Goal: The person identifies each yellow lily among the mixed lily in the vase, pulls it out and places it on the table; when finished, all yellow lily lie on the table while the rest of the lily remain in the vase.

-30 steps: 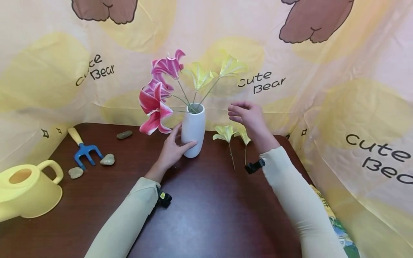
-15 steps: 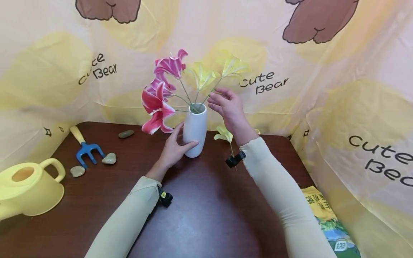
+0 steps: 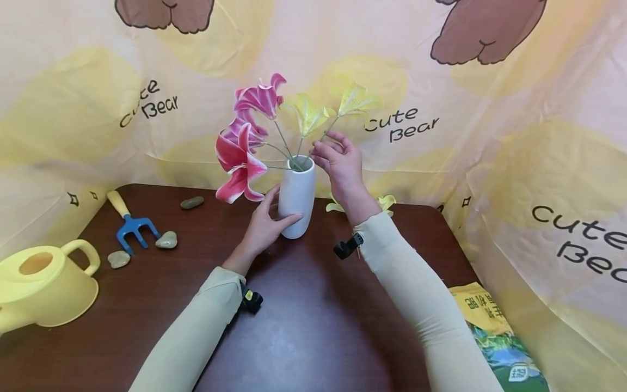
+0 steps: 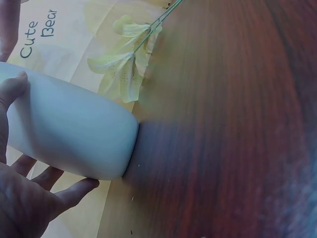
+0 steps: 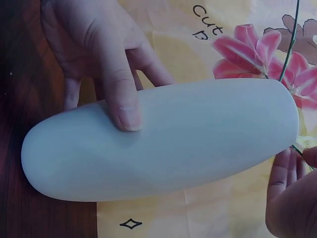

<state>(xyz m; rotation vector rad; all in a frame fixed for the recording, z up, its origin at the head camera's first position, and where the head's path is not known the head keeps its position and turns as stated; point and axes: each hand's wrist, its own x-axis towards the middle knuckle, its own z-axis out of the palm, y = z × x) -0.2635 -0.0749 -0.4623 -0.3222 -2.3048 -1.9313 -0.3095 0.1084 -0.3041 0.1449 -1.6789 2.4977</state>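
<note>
A white vase [image 3: 296, 196] stands upright on the dark wooden table [image 3: 313, 326]. It holds pink lilies [image 3: 239, 158] and two yellow lilies [image 3: 309, 113]. My left hand [image 3: 264, 223] grips the vase's lower body, thumb across its front [image 5: 121, 106] and fingers behind. My right hand [image 3: 339, 163] is at the vase's mouth, its fingertips pinching the thin stem of a yellow lily [image 3: 356, 99]. Two loose yellow flowers [image 4: 121, 69] lie on the table behind my right wrist, partly hidden in the head view.
A yellow watering can [image 3: 41, 283] sits at the left edge. A blue hand rake [image 3: 128, 223] and several stones [image 3: 166, 240] lie at the back left. A printed bag [image 3: 495, 337] lies past the table's right edge. A printed cloth backdrop [image 3: 490, 163] closes in the back and sides.
My right hand has moved left from above the loose yellow flowers to the vase's mouth and closed its fingertips on a stem. The left hand has kept its grip on the vase.
</note>
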